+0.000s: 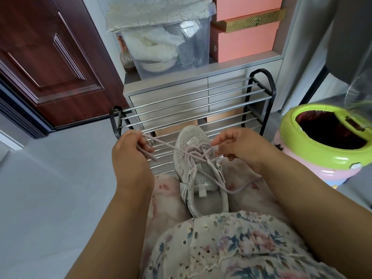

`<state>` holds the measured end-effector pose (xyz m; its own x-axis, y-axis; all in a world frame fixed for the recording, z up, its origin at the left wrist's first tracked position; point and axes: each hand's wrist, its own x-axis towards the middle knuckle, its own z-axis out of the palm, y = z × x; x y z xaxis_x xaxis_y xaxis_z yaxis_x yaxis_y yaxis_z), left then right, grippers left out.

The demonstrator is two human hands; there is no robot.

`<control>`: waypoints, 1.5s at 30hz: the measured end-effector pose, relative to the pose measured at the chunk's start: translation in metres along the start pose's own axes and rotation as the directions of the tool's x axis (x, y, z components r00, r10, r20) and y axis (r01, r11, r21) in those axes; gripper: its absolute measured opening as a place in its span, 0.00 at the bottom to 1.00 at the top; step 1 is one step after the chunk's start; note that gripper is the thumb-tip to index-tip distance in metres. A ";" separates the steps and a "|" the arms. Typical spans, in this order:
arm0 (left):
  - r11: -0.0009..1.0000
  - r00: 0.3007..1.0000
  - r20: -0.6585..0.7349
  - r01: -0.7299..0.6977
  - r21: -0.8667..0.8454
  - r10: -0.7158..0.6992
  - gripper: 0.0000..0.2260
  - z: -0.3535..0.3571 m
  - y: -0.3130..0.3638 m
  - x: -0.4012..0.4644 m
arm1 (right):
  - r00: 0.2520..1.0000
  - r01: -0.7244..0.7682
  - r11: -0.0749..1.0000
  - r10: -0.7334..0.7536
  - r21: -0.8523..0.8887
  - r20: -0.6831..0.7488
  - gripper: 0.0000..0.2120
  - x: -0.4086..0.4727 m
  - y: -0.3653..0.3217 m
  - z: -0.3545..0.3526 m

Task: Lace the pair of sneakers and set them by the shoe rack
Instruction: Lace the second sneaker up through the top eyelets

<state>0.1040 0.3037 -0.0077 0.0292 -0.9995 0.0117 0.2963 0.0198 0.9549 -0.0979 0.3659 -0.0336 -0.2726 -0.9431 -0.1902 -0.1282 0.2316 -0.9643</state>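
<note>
A pale grey mesh sneaker (193, 141) with glittery trim rests on my lap, toe pointing away toward the shoe rack (187, 103). A lilac lace (161, 144) runs through its upper eyelets. My left hand (128, 150) grips one lace end, pulled out taut to the left of the shoe. My right hand (235, 146) pinches the lace at the eyelets on the shoe's right side. The other lace end trails loose over my right thigh. Only one sneaker is in sight.
The metal-bar rack with black ends stands against a grey drawer cabinet (169, 91). On the cabinet are a clear storage bin (167, 47) and pink boxes (245, 39). A green-and-pink waste bin (324, 141) stands right. A dark wooden door (50, 57) is left; grey floor lies below it.
</note>
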 end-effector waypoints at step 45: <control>0.617 0.781 0.567 -0.316 0.721 -0.261 0.07 -0.004 -0.025 -0.019 | 0.977 0.208 0.941 -0.211 -0.266 0.016 0.04 -0.007 -0.008 0.012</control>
<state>0.0998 0.3222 -0.0330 -0.5955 -0.8001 -0.0724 -0.5148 0.3109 0.7989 -0.0834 0.3681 -0.0269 -0.2238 -0.9745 0.0149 -0.4312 0.0853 -0.8982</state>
